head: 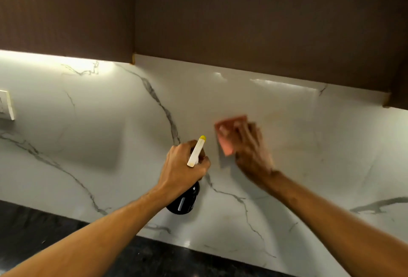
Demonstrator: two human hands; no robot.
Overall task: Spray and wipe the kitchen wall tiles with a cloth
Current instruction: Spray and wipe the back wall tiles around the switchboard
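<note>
- Fingers of the left hand curl tightly round the neck of the spray bottle, just under its white trigger head.
- That head has a yellow tip that points up and toward the wall tiles; the dark, glossy body of the bottle hangs below the fist, close in front of the wall and above the countertop.
- Right hand lies against the tiles to the right of the bottle, with its fingers stretched out rather flat over a pink-orange cloth and pressing it to the wall.
- Hand and cloth are both blurred, so how the thumb sits cannot be told.
- Most of the cloth shows up and to the left of the right hand's fingertips, about level with the sprayer tip.
- White tiles carry grey marble veins and a glossy sheen near the top.
- Dark brown wall cabinets hang above, with a lit strip glowing under the left one.
- One white switch plate sits at the far left edge, and a dark stone countertop runs along the bottom.
</note>
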